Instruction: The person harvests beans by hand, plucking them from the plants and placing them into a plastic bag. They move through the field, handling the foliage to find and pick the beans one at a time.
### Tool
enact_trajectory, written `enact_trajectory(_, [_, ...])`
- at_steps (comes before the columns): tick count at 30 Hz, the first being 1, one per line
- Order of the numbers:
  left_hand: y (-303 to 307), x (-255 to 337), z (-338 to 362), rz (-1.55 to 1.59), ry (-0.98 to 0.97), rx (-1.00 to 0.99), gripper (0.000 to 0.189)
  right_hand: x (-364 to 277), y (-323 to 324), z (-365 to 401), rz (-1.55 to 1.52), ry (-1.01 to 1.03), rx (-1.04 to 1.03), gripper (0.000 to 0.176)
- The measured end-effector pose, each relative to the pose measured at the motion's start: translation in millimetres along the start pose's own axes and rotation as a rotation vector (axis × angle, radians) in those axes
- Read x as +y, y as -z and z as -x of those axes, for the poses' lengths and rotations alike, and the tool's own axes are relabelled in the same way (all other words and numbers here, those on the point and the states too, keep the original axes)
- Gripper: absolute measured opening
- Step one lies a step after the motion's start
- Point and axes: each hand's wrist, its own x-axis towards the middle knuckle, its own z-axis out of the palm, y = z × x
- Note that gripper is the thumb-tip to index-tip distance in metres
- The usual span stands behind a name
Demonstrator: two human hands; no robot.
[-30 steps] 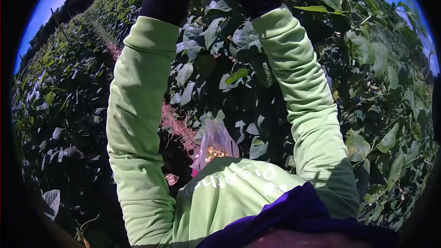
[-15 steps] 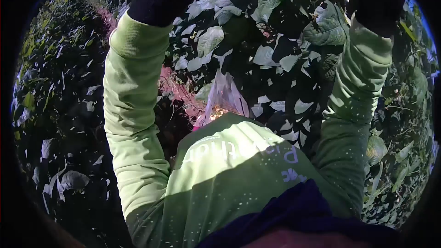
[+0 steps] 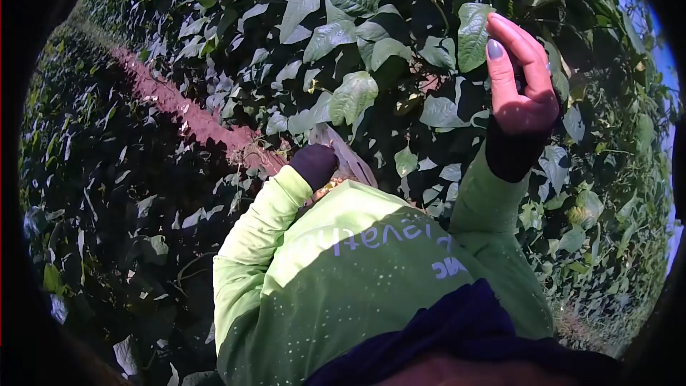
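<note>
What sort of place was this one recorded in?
Probably an outdoor crop field: leafy plants fill much of the view, reddish soil runs between them, and blue sky shows at the right edge.

Thin, filmy plastic bag (image 3: pixel 353 160)

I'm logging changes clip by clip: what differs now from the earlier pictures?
The left hand, at the top edge before, has come down to the bag; whether it grips it is hidden. The right hand, close to the left at first, has moved off rightward and shows fully, thumb apart from fingers, near a leaf. The bag stays in front of the shirt.
</note>
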Motion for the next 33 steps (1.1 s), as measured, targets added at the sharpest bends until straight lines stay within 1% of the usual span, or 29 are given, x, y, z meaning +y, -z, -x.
enact_trajectory(2, [20.7,-0.4,-1.0,-0.017,0.095,-0.159,0.015,-7.5,-10.8,0.4,-0.023,-0.063,-0.053,0.02])
enact_trajectory(3, [29.8,-0.3,-0.9,-0.015,0.08,-0.162,0.015,-9.2,-15.8,2.9,-0.024,-0.085,-0.091,0.02])
enact_trajectory(4, [38.2,1.0,1.0,-0.017,0.106,-0.206,0.016,-3.8,-16.1,7.1,-0.035,-0.091,-0.228,0.021])
enact_trajectory(5, [42.5,0.3,3.9,-0.019,0.134,-0.249,0.017,-3.3,-20.8,10.4,-0.12,-0.223,-0.389,0.022])
enact_trajectory(6, [35.9,-6.4,9.7,-0.02,0.124,-0.249,0.017,9.6,-28.0,21.8,-0.034,-0.259,-0.532,0.022])
enact_trajectory(7, [22.3,-17.4,17.6,0.041,0.094,-0.117,0.016,24.9,-36.0,34.9,0.052,-0.294,-0.674,0.022])
enact_trajectory(8, [14.8,-26.3,24.1,0.103,0.064,0.015,0.016,31.5,-43.0,42.3,0.059,-0.297,-0.667,0.022])
enact_trajectory(9, [15.3,-32.4,28.0,0.103,0.055,0.018,0.016,36.8,-49.1,47.3,0.031,-0.361,-0.599,0.021])
enact_trajectory(10, [16.1,-38.0,30.2,0.062,0.059,-0.063,0.016,41.5,-55.0,48.1,0.002,-0.42,-0.531,0.021])
enact_trajectory(11, [16.1,-42.1,30.0,0.021,0.066,-0.143,0.015,45.6,-61.4,45.1,0.009,-0.415,-0.528,0.021])
enact_trajectory(12, [15.0,-44.1,29.5,-0.02,0.085,-0.245,0.015,49.7,-68.6,41.5,0.087,-0.273,-0.386,0.021])
enact_trajectory(13, [18.8,-42.8,31.3,-0.017,0.081,-0.247,0.015,54.9,-77.0,39.5,0.162,-0.134,-0.243,0.022])
enact_trajectory(14, [23.9,-40.8,34.6,0.061,0.083,-0.184,0.017,64.8,-88.5,38.8,0.213,-0.081,-0.171,0.022])
enact_trajectory(15, [27.7,-40.8,37.6,0.137,0.085,-0.121,0.018,73.8,-95.5,40.5,0.327,-0.077,-0.159,0.022])
enact_trajectory(17, [20.4,-48.7,43.8,0.121,0.085,-0.121,0.021,82.6,-105.3,38.9,0.466,-0.034,-0.209,0.024])
enact_trajectory(18, [23.6,-49.7,44.3,0.107,0.09,-0.12,0.023,80.0,-108.4,39.4,0.53,-0.127,-0.239,0.025])
enact_trajectory(19, [27.5,-51.1,45.0,0.108,0.091,-0.119,0.023,84.0,-111.3,41.4,0.53,-0.126,-0.24,0.025])
enact_trajectory(20, [32.6,-53.6,46.2,0.078,0.147,-0.296,0.022,92.8,-115.3,45.0,0.504,-0.14,-0.218,0.026])
enact_trajectory(21, [38.0,-55.3,46.5,0.048,0.204,-0.471,0.028,97.3,-118.1,45.8,0.476,-0.152,-0.196,0.026])
enact_trajectory(23, [39.2,-58.9,51.4,0.03,0.214,-0.485,0.028,100.0,-120.7,47.5,0.435,-0.129,-0.186,0.03])
enact_trajectory(24, [39.9,-61.0,53.8,0.011,0.218,-0.501,0.028,104.2,-122.7,48.8,0.486,-0.087,-0.204,0.03])
enact_trajectory(25, [33.6,-64.7,57.9,0.008,0.223,-0.493,0.028,103.2,-124.3,47.5,0.539,-0.044,-0.222,0.03])
enact_trajectory(26, [21.5,-69.8,63.5,0.063,0.201,-0.311,0.025,98.6,-126.9,48.7,0.431,-0.191,-0.239,0.029])
enact_trajectory(27, [21.3,-70.7,65.0,0.118,0.176,-0.131,0.03,103.2,-128.0,47.3,0.441,-0.272,-0.355,0.027])
enact_trajectory(28, [21.2,-72.3,64.9,0.109,0.187,-0.169,0.031,104.9,-129.8,47.6,0.481,-0.202,-0.345,0.025])
enact_trajectory(29, [21.3,-73.1,63.9,0.105,0.188,-0.165,0.031,106.3,-131.4,47.9,0.519,-0.133,-0.334,0.024])
enact_trajectory(31, [24.8,-72.6,61.9,0.095,0.213,-0.215,0.031,111.7,-134.4,47.9,0.492,-0.161,-0.352,0.023])
enact_trajectory(33, [24.6,-73.4,63.1,0.097,0.222,-0.201,0.031,109.8,-137.8,46.7,0.463,-0.191,-0.376,0.022])
